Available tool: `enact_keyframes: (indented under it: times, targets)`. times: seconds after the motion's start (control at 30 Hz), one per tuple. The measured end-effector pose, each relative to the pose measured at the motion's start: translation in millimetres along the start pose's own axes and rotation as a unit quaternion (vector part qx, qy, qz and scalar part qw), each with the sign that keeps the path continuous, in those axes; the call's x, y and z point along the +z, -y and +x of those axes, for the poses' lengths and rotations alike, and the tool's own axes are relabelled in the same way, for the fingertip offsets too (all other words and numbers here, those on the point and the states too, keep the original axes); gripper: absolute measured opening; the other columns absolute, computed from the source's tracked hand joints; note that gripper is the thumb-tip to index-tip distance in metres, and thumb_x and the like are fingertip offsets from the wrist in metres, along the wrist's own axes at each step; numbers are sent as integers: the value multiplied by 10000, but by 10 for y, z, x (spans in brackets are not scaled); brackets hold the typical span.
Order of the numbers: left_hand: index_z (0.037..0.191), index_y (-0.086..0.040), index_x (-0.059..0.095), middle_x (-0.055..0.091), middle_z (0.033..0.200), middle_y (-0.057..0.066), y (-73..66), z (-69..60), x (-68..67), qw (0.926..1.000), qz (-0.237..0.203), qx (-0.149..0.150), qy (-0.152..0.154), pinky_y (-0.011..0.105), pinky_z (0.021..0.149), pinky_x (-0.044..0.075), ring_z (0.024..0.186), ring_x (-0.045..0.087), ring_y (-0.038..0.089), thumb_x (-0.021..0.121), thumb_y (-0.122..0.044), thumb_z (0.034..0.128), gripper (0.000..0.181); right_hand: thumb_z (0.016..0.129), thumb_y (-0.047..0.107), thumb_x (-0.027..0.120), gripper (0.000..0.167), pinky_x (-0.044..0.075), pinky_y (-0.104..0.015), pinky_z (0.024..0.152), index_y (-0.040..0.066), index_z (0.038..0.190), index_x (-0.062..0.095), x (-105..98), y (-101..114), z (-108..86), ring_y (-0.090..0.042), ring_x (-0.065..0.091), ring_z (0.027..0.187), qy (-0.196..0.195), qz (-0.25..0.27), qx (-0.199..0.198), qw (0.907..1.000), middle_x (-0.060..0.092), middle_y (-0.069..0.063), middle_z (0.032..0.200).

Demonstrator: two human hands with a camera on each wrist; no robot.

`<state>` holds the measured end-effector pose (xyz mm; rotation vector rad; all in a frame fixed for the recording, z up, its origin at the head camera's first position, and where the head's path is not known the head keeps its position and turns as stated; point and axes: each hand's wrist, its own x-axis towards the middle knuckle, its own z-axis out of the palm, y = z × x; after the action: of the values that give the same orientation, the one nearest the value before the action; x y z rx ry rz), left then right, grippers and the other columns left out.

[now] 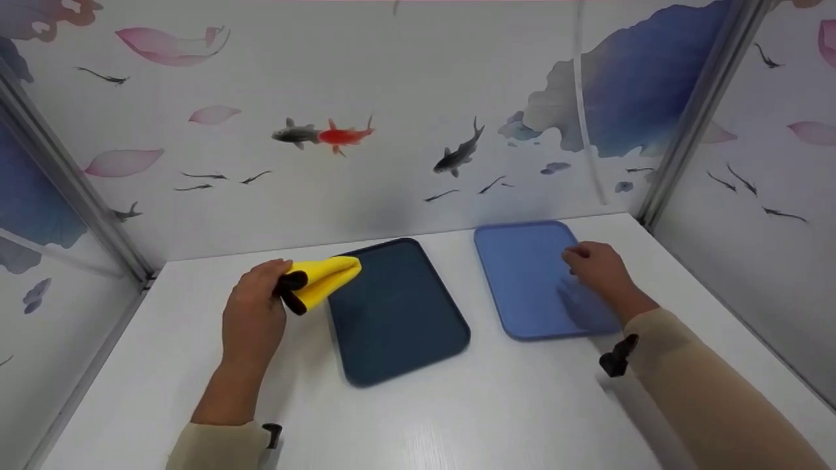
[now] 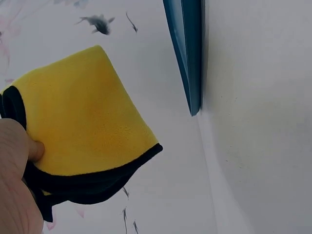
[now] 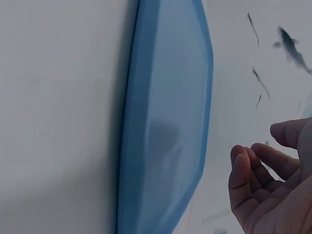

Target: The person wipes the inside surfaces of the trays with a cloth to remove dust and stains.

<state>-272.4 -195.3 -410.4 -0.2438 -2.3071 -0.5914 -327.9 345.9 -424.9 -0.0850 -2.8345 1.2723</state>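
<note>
A folded yellow cloth (image 1: 326, 277) with black edging is gripped by my left hand (image 1: 255, 316), thumb against its near side. In the left wrist view the yellow cloth (image 2: 92, 117) hangs in layers, its black hem along the lower edge. The hand holds it above the table, by the left side of the dark blue tray (image 1: 398, 313). My right hand (image 1: 601, 271) hovers over the right side of the lighter blue tray (image 1: 529, 281). Its fingers (image 3: 241, 180) are loosely curled, the thumb stands apart, and nothing is held.
Both trays lie on a white table (image 1: 418, 418), with a gap between them. A white back wall (image 1: 392, 189) printed with fish and petals stands behind, and similar panels enclose the left and right sides, joined by metal posts (image 1: 702, 111).
</note>
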Motion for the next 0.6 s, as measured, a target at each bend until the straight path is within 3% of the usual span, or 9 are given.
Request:
enact_keyframes:
  times: [0.17, 0.43, 0.6]
  targets:
    - [1312, -66, 680, 709, 1304, 152, 1, 9, -33, 10000, 4, -19, 32, 513, 1076, 531, 1220, 668, 364, 637, 118, 952, 406, 1091, 397, 497, 551, 535, -444, 987, 36, 1507, 511, 259, 265, -51, -350, 604, 1237, 109, 590, -118, 9981, 563, -213, 1453]
    - [1322, -73, 684, 710, 1309, 147, 12, 11, -30, 10000, 16, -36, 19, 503, 1076, 533, 1224, 670, 354, 635, 101, 962, 403, 1080, 328, 549, 435, 594, -397, 899, 63, 1419, 613, 801, 505, -102, -250, 677, 1066, -236, 1556, -268, 9872, 657, -164, 1261]
    - [1322, -70, 687, 711, 1306, 150, -3, 9, -22, 10000, -44, -18, 18, 497, 1075, 535, 1222, 672, 353, 642, 100, 959, 403, 1081, 330, 552, 436, 589, -293, 825, 57, 1415, 613, 1017, 665, -164, -213, 677, 1021, -244, 2143, -187, 9763, 650, -191, 1258]
